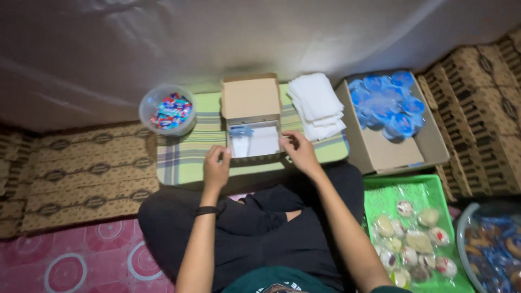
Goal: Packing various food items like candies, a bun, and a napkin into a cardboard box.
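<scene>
A small brown cardboard box stands open on a green plaid cloth, its lid tipped back. Inside lie a white napkin and a blue-lidded cup. My left hand touches the box's front left corner, fingers curled. At the front right corner my right hand rests its fingers on the rim. Neither hand holds anything loose. A black band circles my left wrist.
A clear tub of wrapped candies sits left of the box. A stack of white napkins lies on its right. A carton of blue-lidded cups, a green tray of wrapped pastries and a bowl of wrapped snacks are at right.
</scene>
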